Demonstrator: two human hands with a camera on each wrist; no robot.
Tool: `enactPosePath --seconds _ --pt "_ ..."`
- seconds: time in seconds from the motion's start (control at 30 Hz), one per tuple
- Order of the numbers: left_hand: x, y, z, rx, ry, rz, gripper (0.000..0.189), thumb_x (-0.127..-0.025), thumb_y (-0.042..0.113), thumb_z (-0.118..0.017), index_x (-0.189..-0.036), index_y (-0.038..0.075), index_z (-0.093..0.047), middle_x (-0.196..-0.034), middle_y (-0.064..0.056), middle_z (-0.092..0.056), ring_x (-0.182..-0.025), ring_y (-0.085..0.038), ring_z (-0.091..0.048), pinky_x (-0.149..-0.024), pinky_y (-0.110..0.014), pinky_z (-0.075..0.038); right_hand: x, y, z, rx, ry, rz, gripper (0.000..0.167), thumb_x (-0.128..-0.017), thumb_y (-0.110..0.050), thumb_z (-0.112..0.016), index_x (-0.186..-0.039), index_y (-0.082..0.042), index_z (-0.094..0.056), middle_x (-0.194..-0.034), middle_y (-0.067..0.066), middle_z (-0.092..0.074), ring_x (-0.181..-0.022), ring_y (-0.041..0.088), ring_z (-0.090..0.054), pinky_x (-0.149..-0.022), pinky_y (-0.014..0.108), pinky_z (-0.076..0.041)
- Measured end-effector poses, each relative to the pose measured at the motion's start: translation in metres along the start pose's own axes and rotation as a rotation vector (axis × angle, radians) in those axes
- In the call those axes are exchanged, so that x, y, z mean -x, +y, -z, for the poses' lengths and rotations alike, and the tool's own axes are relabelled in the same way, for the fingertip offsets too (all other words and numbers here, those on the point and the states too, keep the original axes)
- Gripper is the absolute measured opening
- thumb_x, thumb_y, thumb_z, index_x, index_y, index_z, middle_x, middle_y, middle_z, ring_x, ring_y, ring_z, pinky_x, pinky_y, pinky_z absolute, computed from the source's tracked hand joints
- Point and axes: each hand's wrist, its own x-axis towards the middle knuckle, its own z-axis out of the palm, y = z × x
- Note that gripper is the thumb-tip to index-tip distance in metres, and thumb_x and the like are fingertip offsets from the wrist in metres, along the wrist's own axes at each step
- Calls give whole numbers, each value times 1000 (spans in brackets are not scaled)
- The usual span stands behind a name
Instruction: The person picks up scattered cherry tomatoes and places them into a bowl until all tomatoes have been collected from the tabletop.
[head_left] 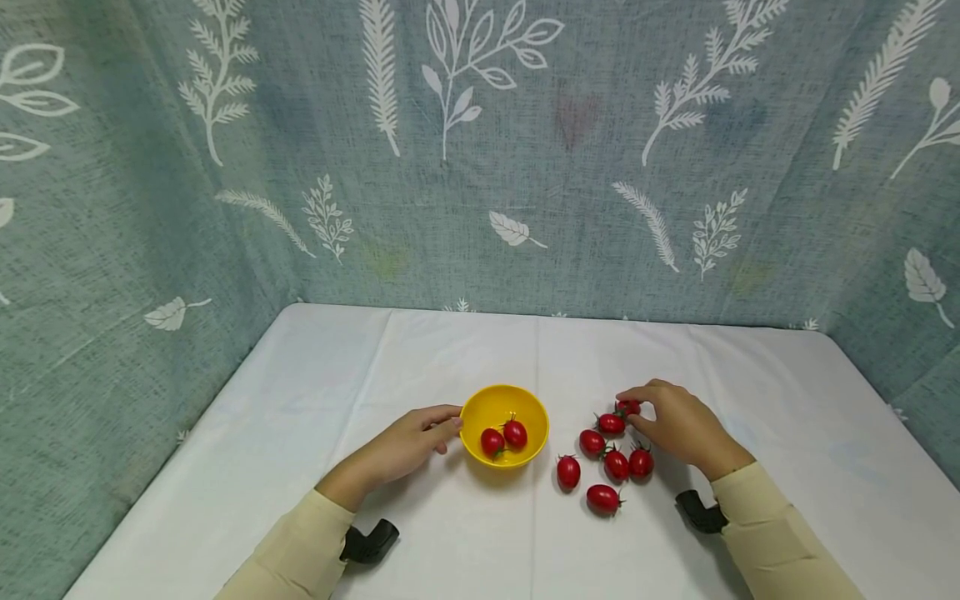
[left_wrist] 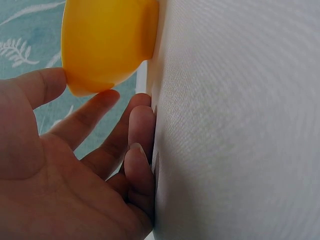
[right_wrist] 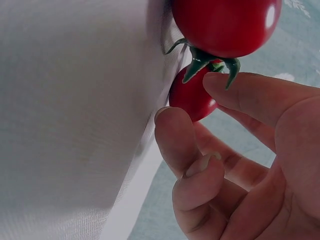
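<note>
My left hand is at the left side of a yellow bowl, thumb and index finger gripping its edge. In the left wrist view, the thumb meets the bowl's rim and the index finger its outer wall; the other fingers are bent near the cloth. Two red cherry tomatoes with green stems lie inside the bowl. To the right, my right hand pinches a cherry tomato between thumb and fingers, at the far end of the loose group. The fingers partly hide it.
Several more cherry tomatoes lie loose between the bowl and my right hand, the nearest one towards me. A white cloth covers the table. Grey-green leaf-patterned curtains stand behind and at both sides.
</note>
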Motion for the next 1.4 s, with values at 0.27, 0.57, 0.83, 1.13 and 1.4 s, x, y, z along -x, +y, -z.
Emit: enactPosePath --seconds 0.27,0.57,0.83,1.13,1.4 --pt "0 0 0 -5 -1 -3 46 -101 47 -53 -139 23 -59 -106 0 -65 -92 -17 -57 -78 -33 -40 1 1 0 2 -10 -4 35 -86 -9 -77 -120 -8 -73 -107 10 -72 -101 30 -68 -85 47 -56" --pt "0 1 0 -1 1 -2 45 -101 47 -53 -139 23 -59 -108 1 -65 -93 -17 -57 -79 -33 -40 1 2 0 -2 -27 -11 36 -86 -11 -77 -122 -8 -72 -107 10 -72 -100 29 -68 -83 47 -56" --pt "0 1 0 -5 1 3 45 -101 47 -52 -139 24 -59 -110 2 -65 -94 -16 -57 -81 -34 -41 1 1 -1 -4 -36 -38 37 -86 -11 -77 -122 -9 -72 -104 9 -73 -97 27 -67 -81 46 -56" --pt "0 1 0 -12 1 6 46 -101 48 -52 -139 24 -59 -107 1 -65 -93 -16 -57 -80 -33 -40 1 0 -1 7 -9 -34 36 -86 -14 -78 -121 -10 -72 -102 8 -72 -96 27 -68 -80 47 -56" --pt "-1 0 0 -2 -3 1 46 -101 47 -52 -140 23 -59 -110 1 -65 -94 -16 -57 -79 -32 -41 2 -1 1 6 74 -11 36 -86 -16 -79 -121 -11 -72 -101 7 -72 -93 26 -67 -76 45 -57"
